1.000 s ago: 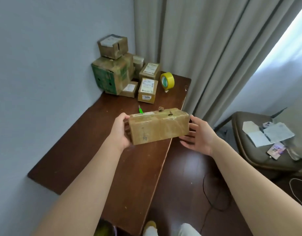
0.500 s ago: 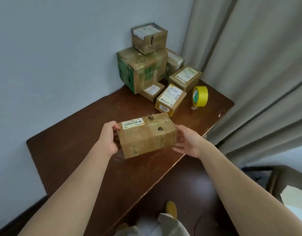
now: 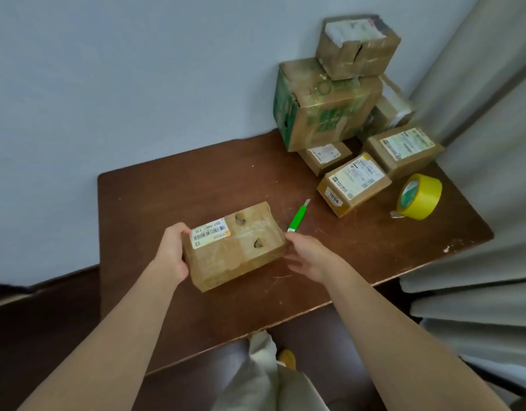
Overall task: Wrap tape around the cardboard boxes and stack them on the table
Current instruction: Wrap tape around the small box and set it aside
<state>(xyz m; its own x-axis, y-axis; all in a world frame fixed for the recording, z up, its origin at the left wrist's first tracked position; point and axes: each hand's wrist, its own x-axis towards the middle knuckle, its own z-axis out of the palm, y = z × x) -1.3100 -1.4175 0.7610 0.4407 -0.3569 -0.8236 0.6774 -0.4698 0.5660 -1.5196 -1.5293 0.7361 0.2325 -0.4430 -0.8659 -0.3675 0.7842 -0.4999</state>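
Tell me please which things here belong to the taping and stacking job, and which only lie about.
Belong to the job:
held box, between left hand and right hand
yellow tape roll
stacked boxes
table

Only lying about:
green cutter (perhaps for cutting tape)
curtain

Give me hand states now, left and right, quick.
Left hand: grips the left end of the cardboard box.
Right hand: open, fingers straight, at the box's right end; contact cannot be told.
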